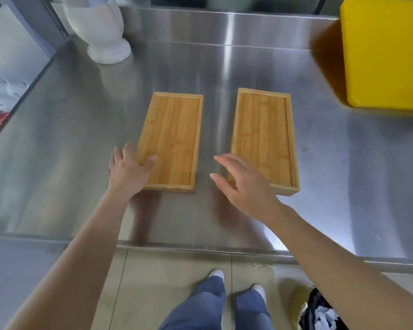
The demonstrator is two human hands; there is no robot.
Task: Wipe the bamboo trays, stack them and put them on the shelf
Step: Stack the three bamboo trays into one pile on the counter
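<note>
Two rectangular bamboo trays lie side by side on a stainless steel counter (81, 139). The left tray (174, 136) and the right tray (265, 136) both lie flat with their long sides running away from me. My left hand (126, 170) rests at the left tray's near left corner, thumb laid over the rim onto the tray floor, fingers along the outside edge. My right hand (243, 182) hovers with fingers spread over the right tray's near left corner, holding nothing. No cloth is in view.
A white vase-like jar (100, 27) stands at the back left. A yellow box (386, 51) sits at the back right. The counter's front edge (200, 248) runs across below my hands. A dark bag (322, 310) lies on the floor at lower right.
</note>
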